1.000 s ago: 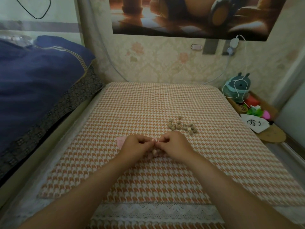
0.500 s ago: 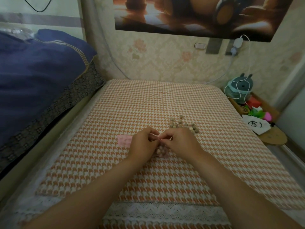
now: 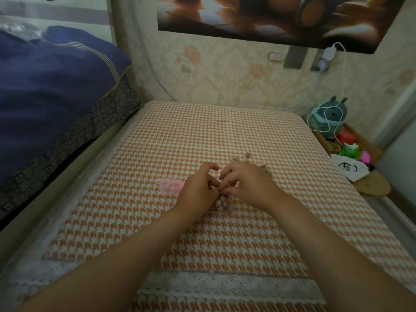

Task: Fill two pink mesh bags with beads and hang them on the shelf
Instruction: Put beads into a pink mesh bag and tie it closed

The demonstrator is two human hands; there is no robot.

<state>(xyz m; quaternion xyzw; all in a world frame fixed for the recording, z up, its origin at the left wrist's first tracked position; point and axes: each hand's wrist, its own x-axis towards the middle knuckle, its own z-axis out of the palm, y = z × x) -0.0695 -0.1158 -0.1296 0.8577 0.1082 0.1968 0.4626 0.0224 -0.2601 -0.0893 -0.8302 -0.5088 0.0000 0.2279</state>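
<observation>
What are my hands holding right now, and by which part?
The left hand and right hand both pinch the bead-filled pink mesh bag at its top end, where their fingertips meet; what exactly they grip there is hidden.

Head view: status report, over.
Left hand and right hand pinch top of bead-filled pink mesh bag. Second pink mesh bag flat beside left hand. Loose beads behind right hand. Nothing blocking.
</observation>
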